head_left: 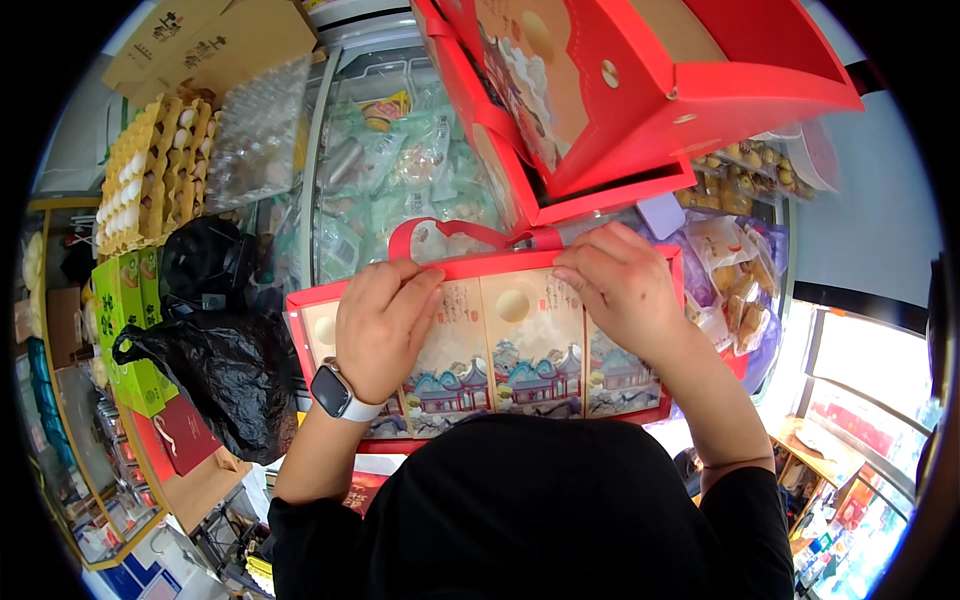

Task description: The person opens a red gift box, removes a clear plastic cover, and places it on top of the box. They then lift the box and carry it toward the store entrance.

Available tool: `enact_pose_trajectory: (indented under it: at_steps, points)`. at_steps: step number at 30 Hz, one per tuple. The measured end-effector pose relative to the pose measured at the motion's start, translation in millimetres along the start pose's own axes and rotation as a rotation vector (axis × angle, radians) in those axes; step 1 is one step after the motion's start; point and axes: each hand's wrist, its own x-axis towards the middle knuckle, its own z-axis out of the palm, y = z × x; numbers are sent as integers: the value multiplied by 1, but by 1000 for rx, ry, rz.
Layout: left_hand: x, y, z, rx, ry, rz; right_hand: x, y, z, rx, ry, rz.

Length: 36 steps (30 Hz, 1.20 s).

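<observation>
Before my body is a red-rimmed gift box (532,337), showing cream panels printed with pavilions, clouds and a round moon. My left hand (386,319) pinches its far red rim left of the middle; a smartwatch (334,390) with a light band is on that wrist. My right hand (619,281) has thumb and fingertips pressed together on the same rim farther right. Between the hands, a red ribbon handle (469,226) loops up beyond the rim. Palms and some fingertip contacts are hidden.
Larger red gift boxes (600,150) stand beyond, over a glass-topped freezer (337,255) of bagged food. Left are egg trays (154,169), a black plastic bag (217,375) and green cartons (124,330). Bagged snacks (731,277) lie right, near a purple bag (765,360).
</observation>
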Motion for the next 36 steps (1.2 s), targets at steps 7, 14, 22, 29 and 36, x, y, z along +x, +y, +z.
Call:
enact_pose_trajectory:
  at_steps: [7,14,22,29,36]
  points:
    - [-1,4,1,74,31,31,-1,0,2,-71,54,-89]
    - [-4,6,-1,46,67,25,-5,0,5,-118,106,-133]
    - [-5,3,3,44,82,30,-6,3,9,-206,82,-167]
    - [-5,4,6,32,28,-20,-13,4,17,-237,88,-172]
    - [0,0,5,-27,-30,-18,-12,5,4,-109,11,-119]
